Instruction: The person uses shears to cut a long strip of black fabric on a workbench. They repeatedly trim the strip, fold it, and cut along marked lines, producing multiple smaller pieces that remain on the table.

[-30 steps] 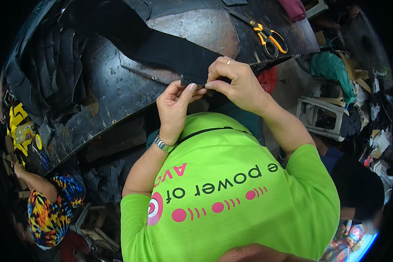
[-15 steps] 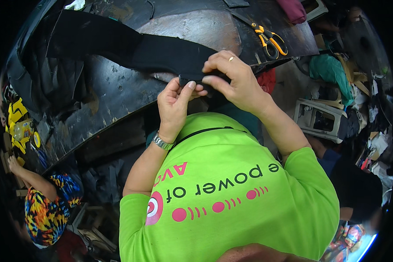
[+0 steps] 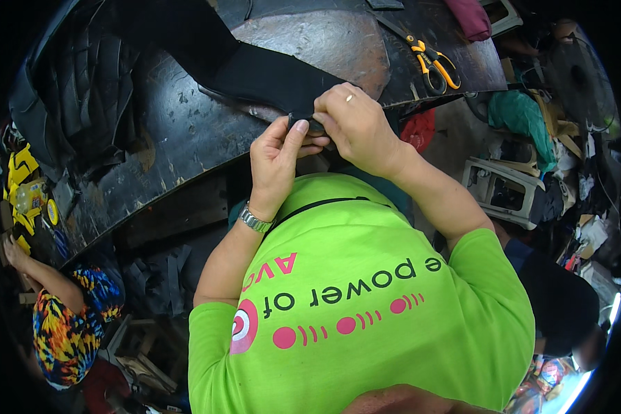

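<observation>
Both hands pinch the near end of a long, black, matte cloth-like strip [image 3: 272,77], just off the table edge.
Left hand [image 3: 274,157]: upright, wrist low, thumb on top of the strip's end, fingers curled under, gripping it; silver metal link watch [image 3: 254,219] on wrist. Right hand [image 3: 357,125]: reaches in from the right, knuckles up, thumb and bent fingers closed on the same end, just beside left fingertips; exact contact partly hidden; gold-coloured ring [image 3: 349,98]. Strip bends away up-left across a flat, scuffed grey-brown slab with a rounded edge [image 3: 331,43] on a dark, scratched, slightly shiny table [image 3: 176,138]. Farther out: orange-and-black-handled scissors [image 3: 431,65] right, heaped dark floppy pieces [image 3: 83,96] left.
</observation>
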{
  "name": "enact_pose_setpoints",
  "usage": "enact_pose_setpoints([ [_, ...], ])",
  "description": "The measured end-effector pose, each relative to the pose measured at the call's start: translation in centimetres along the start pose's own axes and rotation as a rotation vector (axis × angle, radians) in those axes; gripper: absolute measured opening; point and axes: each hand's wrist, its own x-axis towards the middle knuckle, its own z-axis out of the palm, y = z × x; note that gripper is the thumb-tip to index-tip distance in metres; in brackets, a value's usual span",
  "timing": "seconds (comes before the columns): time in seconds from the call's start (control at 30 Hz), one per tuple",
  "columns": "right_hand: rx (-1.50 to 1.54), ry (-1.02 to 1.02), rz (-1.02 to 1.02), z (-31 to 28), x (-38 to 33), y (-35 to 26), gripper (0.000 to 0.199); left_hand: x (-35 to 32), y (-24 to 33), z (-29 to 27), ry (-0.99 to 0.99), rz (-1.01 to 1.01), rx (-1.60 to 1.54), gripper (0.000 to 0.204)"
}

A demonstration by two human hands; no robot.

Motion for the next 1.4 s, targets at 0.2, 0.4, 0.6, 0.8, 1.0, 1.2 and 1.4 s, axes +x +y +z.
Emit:
enact_pose_setpoints([
  [0.2, 0.143, -0.039, 0.127, -0.7, 0.5, -0.2, 0.012, 0.0, 0.2, 0.0, -0.019, 0.017, 0.014, 0.019],
  [0.4, -0.041, 0.058, -0.092, 0.5, 0.1, -0.3, 0.02, -0.2, -0.3, -0.4, -0.056, 0.066, 0.132, 0.019],
  [0.6, -0.09, 0.05, -0.065, 1.2, 0.3, -0.2, 0.02, -0.3, 0.2, -0.5, -0.045, 0.032, 0.145, 0.022],
  [0.8, -0.095, 0.04, -0.045, 1.4, 0.5, -0.6, 0.018, 0.1, 0.5, -0.3, 0.017, -0.057, 0.109, 0.024],
  [1.0, -0.064, 0.045, -0.001, 1.6, 0.6, -0.8, 0.016, -0.2, 0.0, -1.0, -0.036, -0.02, -0.015, 0.023],
  [1.2, 0.031, 0.079, 0.032, 1.9, 1.1, -0.8, 0.018, -0.3, 0.0, -0.8, -0.005, -0.031, 0.047, 0.02],
  [1.4, -0.003, 0.045, -0.026, 1.4, 1.1, -0.9, 0.035, 0.1, -0.1, -0.3, 0.023, 0.024, -0.064, 0.019],
])
